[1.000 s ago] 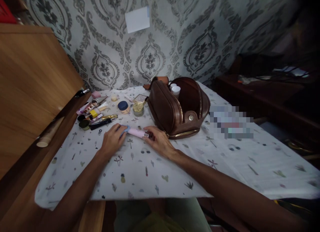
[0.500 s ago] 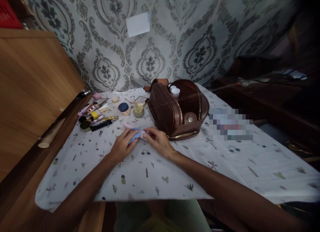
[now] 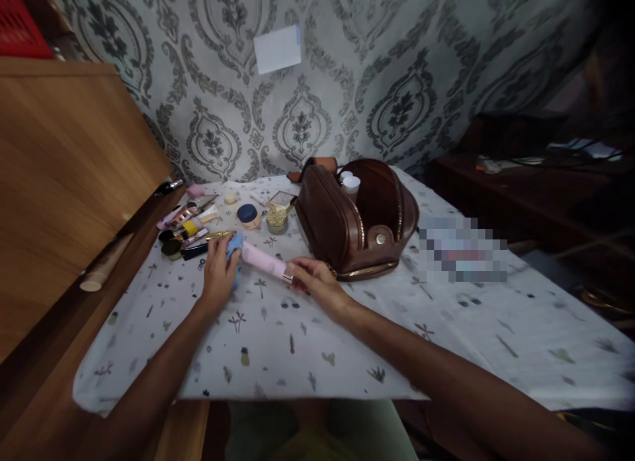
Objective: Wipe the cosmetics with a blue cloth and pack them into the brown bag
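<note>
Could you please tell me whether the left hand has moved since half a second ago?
Yes: the left hand has moved leftward, farther from the brown bag.

We are counting: one pink tube (image 3: 264,261) | one blue cloth (image 3: 235,248) | one brown bag (image 3: 325,216) | one blue-lidded jar (image 3: 249,217) | two white-topped containers (image 3: 351,187)

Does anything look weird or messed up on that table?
Yes, one thing: a patch at the right of the table shows only as blocky squares, so I can't tell what's there. The makeup at the left lies jumbled. I see nothing spilled or broken.
</note>
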Action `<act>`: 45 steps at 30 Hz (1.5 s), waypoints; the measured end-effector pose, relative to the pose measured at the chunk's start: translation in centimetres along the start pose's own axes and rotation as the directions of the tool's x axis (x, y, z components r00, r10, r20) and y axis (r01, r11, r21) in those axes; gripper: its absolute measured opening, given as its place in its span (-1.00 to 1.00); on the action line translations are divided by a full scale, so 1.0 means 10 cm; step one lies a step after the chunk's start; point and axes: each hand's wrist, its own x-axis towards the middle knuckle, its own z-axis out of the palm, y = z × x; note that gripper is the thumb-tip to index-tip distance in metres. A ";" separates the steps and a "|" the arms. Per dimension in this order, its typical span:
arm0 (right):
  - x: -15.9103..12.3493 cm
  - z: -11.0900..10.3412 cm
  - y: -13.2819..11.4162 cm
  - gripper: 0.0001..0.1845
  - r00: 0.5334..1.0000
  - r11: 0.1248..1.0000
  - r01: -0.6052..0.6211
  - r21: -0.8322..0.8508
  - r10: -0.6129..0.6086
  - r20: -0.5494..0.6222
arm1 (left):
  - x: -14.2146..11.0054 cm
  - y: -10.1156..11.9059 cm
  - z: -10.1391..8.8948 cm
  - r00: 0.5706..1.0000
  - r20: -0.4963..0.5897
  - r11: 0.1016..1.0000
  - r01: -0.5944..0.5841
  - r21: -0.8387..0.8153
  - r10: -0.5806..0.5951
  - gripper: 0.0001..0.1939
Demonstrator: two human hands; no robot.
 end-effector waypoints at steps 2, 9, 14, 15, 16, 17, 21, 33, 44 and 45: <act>-0.01 0.02 -0.01 -0.51 1.000 0.996 -0.025 0.089 0.024 0.015 | 0.02 -0.02 0.03 0.985 -0.019 0.956 0.164 -0.242 -0.174 -0.57; 0.01 0.03 0.03 -0.46 0.984 0.968 -0.156 0.195 0.135 0.119 | 0.04 0.05 0.12 0.841 0.186 0.517 0.471 -0.715 -0.508 -0.49; -0.01 0.04 0.00 -0.48 0.981 0.986 -0.131 0.107 0.113 0.158 | 0.06 0.13 0.07 0.824 0.174 0.459 0.461 -0.759 -0.539 -0.52; -0.02 0.04 0.00 -0.46 0.979 0.988 -0.123 0.088 0.107 0.171 | 0.06 0.15 0.07 0.815 0.179 0.442 0.467 -0.766 -0.552 -0.53; -0.02 0.04 0.00 -0.44 0.978 0.990 -0.117 0.075 0.102 0.182 | 0.06 0.17 0.07 0.804 0.181 0.420 0.471 -0.776 -0.567 -0.56; -0.02 0.04 0.01 -0.45 0.978 0.991 -0.111 0.071 0.096 0.187 | 0.07 0.18 0.07 0.790 0.183 0.392 0.473 -0.789 -0.585 -0.59; 0.00 0.03 0.05 -0.48 0.986 0.988 -0.082 0.132 0.061 0.158 | 0.07 0.24 0.10 0.724 0.227 0.267 0.498 -0.825 -0.651 -0.72; 0.06 0.06 0.06 -0.48 0.995 0.989 0.017 0.145 -0.031 0.095 | -0.20 0.42 0.24 0.731 0.541 0.421 0.683 -0.597 -0.416 -0.50; 0.00 0.02 -0.04 -0.48 0.973 0.960 -0.081 0.269 0.019 0.228 | -0.14 0.41 0.20 0.741 0.503 0.419 0.668 -0.614 -0.444 -0.39; -0.02 0.02 -0.05 -0.49 0.965 0.952 -0.116 0.284 0.039 0.261 | -0.11 0.39 0.19 0.742 0.471 0.379 0.657 -0.652 -0.477 -0.41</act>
